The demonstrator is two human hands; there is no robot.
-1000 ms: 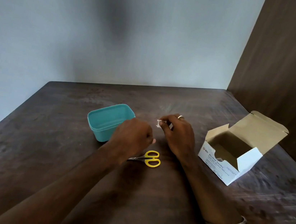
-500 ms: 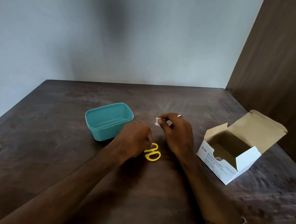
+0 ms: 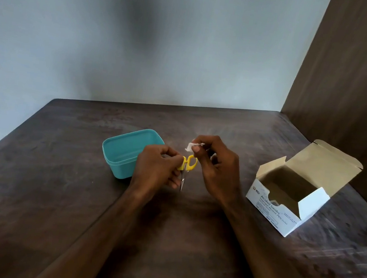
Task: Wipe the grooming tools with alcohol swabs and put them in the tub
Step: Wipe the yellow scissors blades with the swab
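- Left hand [image 3: 157, 170] holds the scissors [image 3: 187, 166] up off the table [image 3: 54, 191], fingers curled round one yellow loop; blades point down toward the person, tips free.
- Right hand [image 3: 215, 166] pinches a white swab [image 3: 191, 146] btwn thumb and forefinger, just above the yellow handles, prob. touching or nearly so.
- Scissors look small & light, stiff metal w/ plastic loops; sharp tips, so best held by the handles while the swab runs down the blades. Wet steel may get slippery.
- Swab is soft, thin, floppy; a fingertip pinch is enough, and it could tear or snag on the blade edge.
- Teal tub [image 3: 127, 152] sits open just left of the left hand, inside looks empty; nothing btwn it and the scissors.
- Swab box [image 3: 285, 206], lid flipped open, stands well right, apart from both hands.
- Nothing seems to block the way; only the hands themselves crowd each other.
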